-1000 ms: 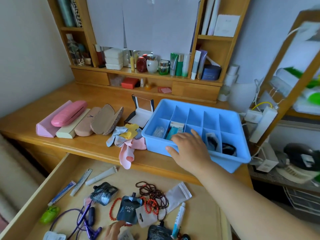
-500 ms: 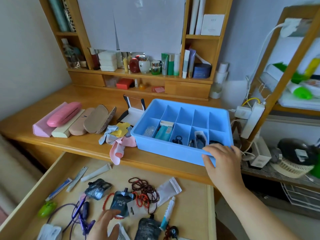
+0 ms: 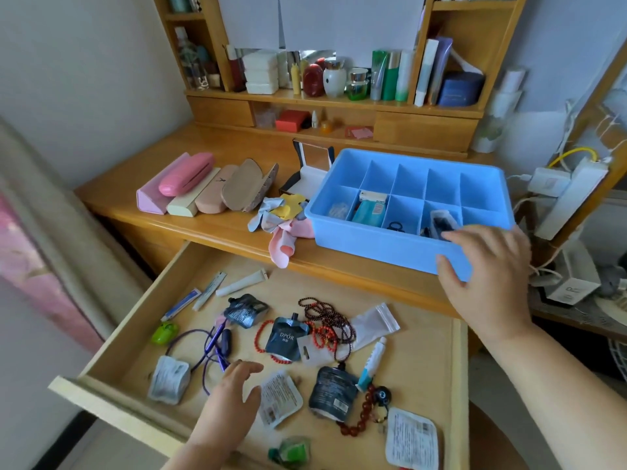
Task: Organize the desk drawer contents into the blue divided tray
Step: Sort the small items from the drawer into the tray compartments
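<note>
Blue divided tray [image 3: 380,247] could slide off the desk edge, since the right hand [image 3: 488,276] grips its near corner while the left hand [image 3: 230,398] hovers open, empty

The blue divided tray [image 3: 383,247] is moulded in smooth plastic with a soft sheen. The desk [image 3: 217,228] is finished in glossy honey-coloured wood, while the drawer [image 3: 424,351] is lined in paler, matt wood. The pouches [image 3: 286,337] are made of shiny foil, and the cloths [image 3: 283,215] are seen as soft matt fabric.
</note>
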Demonstrator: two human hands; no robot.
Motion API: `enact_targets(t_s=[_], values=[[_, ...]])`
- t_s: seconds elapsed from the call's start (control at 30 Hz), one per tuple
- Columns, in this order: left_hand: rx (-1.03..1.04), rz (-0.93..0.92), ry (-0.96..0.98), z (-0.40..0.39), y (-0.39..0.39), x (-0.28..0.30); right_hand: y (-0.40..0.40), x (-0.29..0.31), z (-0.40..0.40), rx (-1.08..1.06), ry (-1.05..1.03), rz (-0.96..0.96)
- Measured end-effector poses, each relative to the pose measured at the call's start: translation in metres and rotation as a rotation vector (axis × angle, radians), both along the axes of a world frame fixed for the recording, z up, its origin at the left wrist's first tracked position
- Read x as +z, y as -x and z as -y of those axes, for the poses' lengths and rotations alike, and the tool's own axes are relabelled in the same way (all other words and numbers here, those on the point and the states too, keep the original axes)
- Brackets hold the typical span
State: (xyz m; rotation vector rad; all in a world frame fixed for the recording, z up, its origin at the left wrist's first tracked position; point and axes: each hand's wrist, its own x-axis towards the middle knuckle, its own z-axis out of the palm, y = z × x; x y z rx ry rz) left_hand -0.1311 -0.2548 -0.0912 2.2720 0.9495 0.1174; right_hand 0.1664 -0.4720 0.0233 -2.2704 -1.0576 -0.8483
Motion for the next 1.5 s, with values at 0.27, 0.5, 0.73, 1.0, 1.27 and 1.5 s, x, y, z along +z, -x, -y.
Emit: enact_targets(t_s=[0.27, 0.5, 0.73, 1.0, 1.27, 1.5], values=[[-0.210, 0.039, -0.041, 0.008, -0.022, -0.004, 0.045, -0.113, -0.058, 0.246, 0.636, -0.642], [-0.209, 0.070, -0.022, 0.012, -0.029, -0.011, 0.036, -0.139, -0.079, -0.030, 0.894, -0.663], [-0.464, 0.001, -0.294, 0.039, -0.098, -0.011, 0.073, -0.099, -0.065, 0.230, 0.789, -0.604], [-0.413, 0.075, -0.291, 0.025, -0.093, -0.007, 0.084, -0.061, -0.026, 0.210, 0.565, -0.668], [-0.465, 0.330, -0.378, 0.029, -0.078, 0.044, 0.093, -0.044, -0.021, 0.276, 0.092, -1.670], [-0.157, 0.467, 0.511, 0.073, -0.097, 0.086, 0.102, -0.029, -0.024, 0.439, -0.651, -2.024]])
